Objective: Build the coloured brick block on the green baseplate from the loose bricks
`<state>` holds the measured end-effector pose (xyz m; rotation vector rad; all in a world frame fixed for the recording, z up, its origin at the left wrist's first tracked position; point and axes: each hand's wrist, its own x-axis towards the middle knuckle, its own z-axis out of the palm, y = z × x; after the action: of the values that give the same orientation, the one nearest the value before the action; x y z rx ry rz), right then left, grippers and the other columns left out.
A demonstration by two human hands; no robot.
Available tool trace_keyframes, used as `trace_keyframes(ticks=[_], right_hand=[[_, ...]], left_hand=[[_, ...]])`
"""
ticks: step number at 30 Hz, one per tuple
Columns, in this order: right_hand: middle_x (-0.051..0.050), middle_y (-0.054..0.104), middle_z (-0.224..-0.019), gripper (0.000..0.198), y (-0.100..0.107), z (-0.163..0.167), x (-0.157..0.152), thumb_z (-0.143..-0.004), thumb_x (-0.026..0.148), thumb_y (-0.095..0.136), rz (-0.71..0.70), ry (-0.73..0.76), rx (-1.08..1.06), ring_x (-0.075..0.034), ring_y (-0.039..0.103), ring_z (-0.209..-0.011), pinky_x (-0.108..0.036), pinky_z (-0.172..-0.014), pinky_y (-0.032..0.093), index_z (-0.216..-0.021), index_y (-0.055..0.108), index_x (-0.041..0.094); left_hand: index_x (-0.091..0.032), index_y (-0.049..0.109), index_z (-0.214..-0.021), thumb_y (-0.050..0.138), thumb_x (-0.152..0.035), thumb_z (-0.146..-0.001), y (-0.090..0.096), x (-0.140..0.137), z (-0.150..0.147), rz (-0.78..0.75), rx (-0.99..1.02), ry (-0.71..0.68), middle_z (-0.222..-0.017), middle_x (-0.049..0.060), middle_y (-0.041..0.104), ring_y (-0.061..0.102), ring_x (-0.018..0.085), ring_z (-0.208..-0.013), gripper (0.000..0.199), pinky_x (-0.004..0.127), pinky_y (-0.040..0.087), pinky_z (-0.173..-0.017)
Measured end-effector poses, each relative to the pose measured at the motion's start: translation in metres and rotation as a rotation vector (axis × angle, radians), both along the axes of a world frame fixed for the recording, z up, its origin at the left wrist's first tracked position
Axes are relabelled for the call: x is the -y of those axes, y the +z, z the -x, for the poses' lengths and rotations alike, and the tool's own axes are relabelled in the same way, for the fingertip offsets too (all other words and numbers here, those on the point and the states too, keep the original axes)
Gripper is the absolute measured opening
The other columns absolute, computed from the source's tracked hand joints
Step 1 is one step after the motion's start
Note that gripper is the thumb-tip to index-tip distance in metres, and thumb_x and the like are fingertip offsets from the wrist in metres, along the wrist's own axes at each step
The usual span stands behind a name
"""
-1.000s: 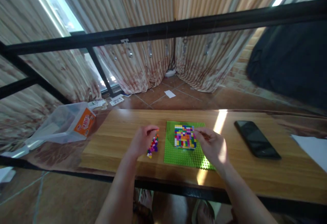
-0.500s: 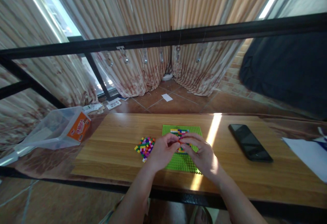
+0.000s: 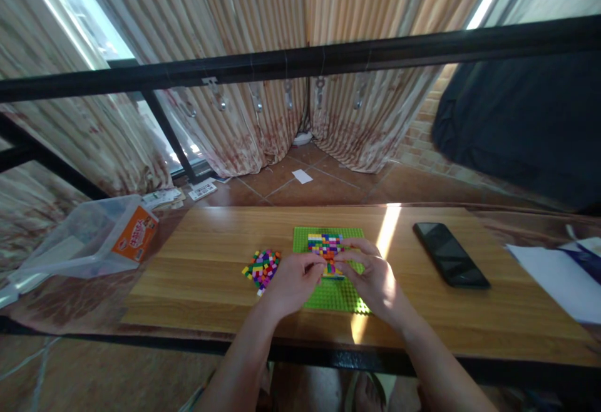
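A green studded baseplate (image 3: 328,301) lies on the wooden table, carrying a block of many-coloured toy bricks (image 3: 323,244). Over the lower part of this block, my left hand (image 3: 295,280) comes in from the left with thumb and forefinger pinched together. My right hand (image 3: 375,277) meets it from the right, its thumb and forefinger also closing at the bricks and the other fingers bent above. The fingertips of both hands nearly touch; anything small between them is too hidden to make out. A pile of loose coloured bricks (image 3: 263,268) sits just left of my left hand.
A black phone (image 3: 451,255) lies on the table's right side, with white paper (image 3: 554,280) beyond it. At the left stands a clear plastic bin (image 3: 89,236) with an orange label. A black metal bar (image 3: 263,64) crosses in front of the curtains (image 3: 263,11).
My fingers have spread slightly and sit lower on the brick block, so more of its upper rows shows. The whole view has shifted a little.
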<state>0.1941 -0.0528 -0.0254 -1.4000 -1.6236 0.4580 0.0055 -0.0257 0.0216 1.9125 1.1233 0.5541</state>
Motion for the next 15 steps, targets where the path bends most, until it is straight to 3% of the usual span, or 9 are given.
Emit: trace_keyframes(ticks=[7, 15], right_hand=[[-0.007, 0.063, -0.109, 0.01, -0.0007, 0.0087, -0.0007, -0.077, 0.033, 0.068, 0.024, -0.169, -0.066, -0.025, 0.059, -0.106, -0.047, -0.096, 0.046, -0.078, 0.075, 0.026], [-0.01, 0.064, -0.112, 0.022, 0.001, 0.0025, -0.006, -0.069, 0.038, 0.068, 0.23, -0.205, -0.361, -0.025, 0.062, -0.099, -0.04, -0.078, 0.052, -0.082, 0.073, 0.02]], left_hand=[[-0.016, 0.071, -0.1, 0.044, -0.023, -0.087, 0.0012, 0.0061, -0.0079, 0.022, -0.088, -0.045, -0.061, 0.0, 0.064, 0.054, 0.014, -0.057, 0.031, 0.025, 0.036, -0.056], [-0.015, 0.071, -0.105, 0.046, -0.025, -0.087, -0.0023, 0.0046, -0.0101, 0.001, -0.098, -0.021, -0.068, 0.003, 0.068, 0.058, 0.016, -0.062, 0.032, 0.026, 0.04, -0.06]])
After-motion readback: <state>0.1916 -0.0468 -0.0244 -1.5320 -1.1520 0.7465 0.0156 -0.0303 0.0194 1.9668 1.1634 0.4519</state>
